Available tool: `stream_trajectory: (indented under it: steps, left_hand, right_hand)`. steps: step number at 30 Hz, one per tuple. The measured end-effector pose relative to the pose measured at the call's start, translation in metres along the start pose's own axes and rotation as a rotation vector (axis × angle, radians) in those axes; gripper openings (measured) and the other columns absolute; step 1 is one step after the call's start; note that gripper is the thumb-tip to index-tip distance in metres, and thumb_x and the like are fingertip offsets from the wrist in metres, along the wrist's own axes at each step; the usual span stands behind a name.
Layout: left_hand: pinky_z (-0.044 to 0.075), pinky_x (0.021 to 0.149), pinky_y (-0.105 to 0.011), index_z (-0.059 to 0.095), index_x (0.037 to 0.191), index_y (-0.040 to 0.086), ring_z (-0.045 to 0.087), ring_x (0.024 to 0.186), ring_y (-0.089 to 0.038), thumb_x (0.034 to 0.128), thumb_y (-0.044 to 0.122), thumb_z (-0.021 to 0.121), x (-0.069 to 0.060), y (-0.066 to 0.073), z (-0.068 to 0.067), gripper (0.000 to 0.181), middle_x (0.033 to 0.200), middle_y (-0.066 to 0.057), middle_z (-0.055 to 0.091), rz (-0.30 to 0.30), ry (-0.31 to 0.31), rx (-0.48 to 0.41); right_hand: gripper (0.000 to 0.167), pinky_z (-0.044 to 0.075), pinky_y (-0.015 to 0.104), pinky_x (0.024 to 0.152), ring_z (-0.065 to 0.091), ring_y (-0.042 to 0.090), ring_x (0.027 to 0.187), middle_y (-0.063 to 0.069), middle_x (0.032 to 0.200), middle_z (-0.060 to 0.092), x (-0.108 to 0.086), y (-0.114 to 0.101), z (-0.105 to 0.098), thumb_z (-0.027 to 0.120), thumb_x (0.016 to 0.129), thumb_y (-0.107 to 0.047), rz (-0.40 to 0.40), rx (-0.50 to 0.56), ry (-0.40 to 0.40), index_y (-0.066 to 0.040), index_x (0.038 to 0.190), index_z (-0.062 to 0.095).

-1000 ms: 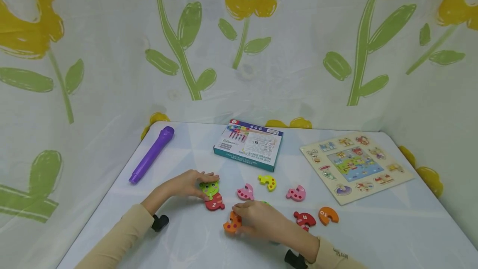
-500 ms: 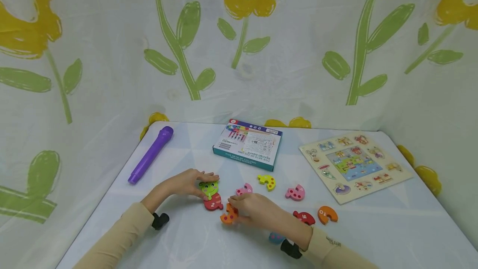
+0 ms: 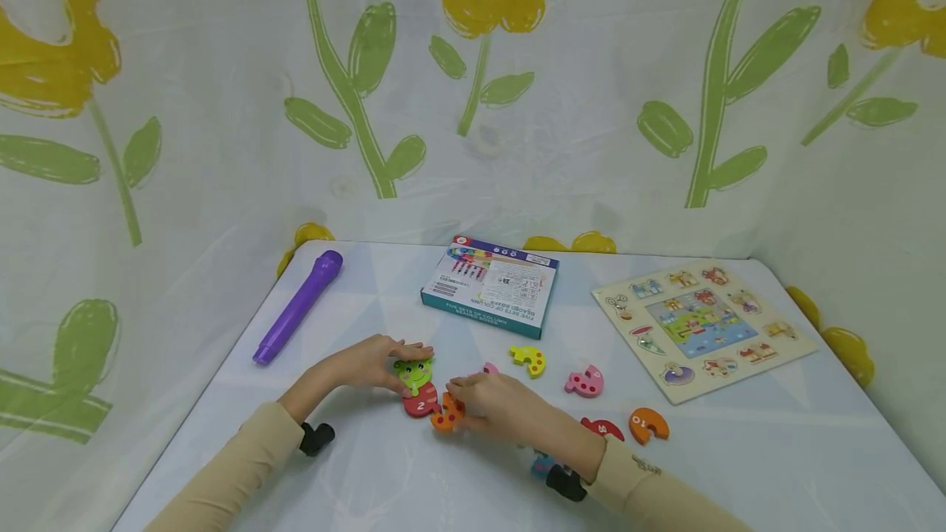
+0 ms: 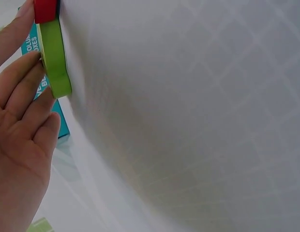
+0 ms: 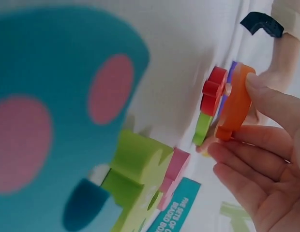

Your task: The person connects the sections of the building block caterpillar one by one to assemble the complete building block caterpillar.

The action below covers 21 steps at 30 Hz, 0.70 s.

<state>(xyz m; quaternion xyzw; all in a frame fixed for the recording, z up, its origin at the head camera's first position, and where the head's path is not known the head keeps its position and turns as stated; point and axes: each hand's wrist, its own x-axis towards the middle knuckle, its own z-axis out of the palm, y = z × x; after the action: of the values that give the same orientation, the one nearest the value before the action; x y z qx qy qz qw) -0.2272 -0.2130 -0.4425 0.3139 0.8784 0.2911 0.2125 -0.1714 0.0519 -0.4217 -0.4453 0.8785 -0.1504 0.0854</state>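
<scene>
In the head view my left hand (image 3: 369, 364) holds a green caterpillar-face puzzle piece (image 3: 416, 373) between thumb and fingers. A red puzzle piece (image 3: 419, 401) marked 2 joins its lower side. My right hand (image 3: 498, 405) pinches an orange spotted puzzle piece (image 3: 447, 415) right beside the red one. The left wrist view has my fingers against the edge of the green piece (image 4: 54, 58). Seen from the right wrist, thumb and fingers grip the orange piece (image 5: 237, 101), which looks tilted there. Whether it touches the red piece (image 5: 214, 91) I cannot tell.
Yellow (image 3: 528, 360), pink (image 3: 585, 382), red (image 3: 602, 428) and orange (image 3: 649, 425) puzzle pieces lie to the right. A blue one (image 3: 543, 465) sits under my right wrist. Behind are a purple stick (image 3: 299, 308), a flat box (image 3: 491, 286) and a picture board (image 3: 702, 331).
My right hand has brought the orange spotted piece left and slightly away from me, up beside the red piece. The left hand has stayed in place on the green piece.
</scene>
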Motion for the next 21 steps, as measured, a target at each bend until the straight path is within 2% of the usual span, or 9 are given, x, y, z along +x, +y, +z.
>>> stream_trajectory:
  steps: [5,11,21]
  left_hand:
    - [0.029,0.11,-0.055,0.053,0.139,0.013,0.037,0.136,-0.035,0.0794,0.024,0.08,-0.001,0.0,0.001,0.066,0.144,-0.008,0.047,0.012,0.01,-0.012]
    - [0.035,0.107,-0.051,0.053,0.14,0.013,0.042,0.134,-0.029,0.0796,0.023,0.08,-0.003,-0.002,0.003,0.067,0.144,-0.006,0.048,0.023,0.022,-0.023]
    - [0.037,0.105,-0.053,0.054,0.139,0.012,0.044,0.132,-0.031,0.0785,0.023,0.081,-0.003,0.0,0.002,0.067,0.142,-0.004,0.05,0.026,0.04,-0.037]
  right_hand:
    - [0.051,0.05,0.015,0.084,0.062,0.014,0.112,0.006,0.124,0.064,0.006,0.001,-0.001,0.075,0.085,-0.03,-0.003,-0.005,-0.001,-0.004,0.127,0.063]
    - [0.051,0.05,0.016,0.085,0.063,0.013,0.111,0.004,0.123,0.065,0.015,0.0,-0.001,0.076,0.084,-0.032,0.005,-0.059,-0.02,-0.006,0.126,0.064]
    - [0.05,0.051,0.015,0.082,0.063,0.012,0.111,0.003,0.122,0.066,0.02,0.0,0.002,0.077,0.083,-0.031,0.019,-0.069,-0.032,-0.008,0.125,0.065]
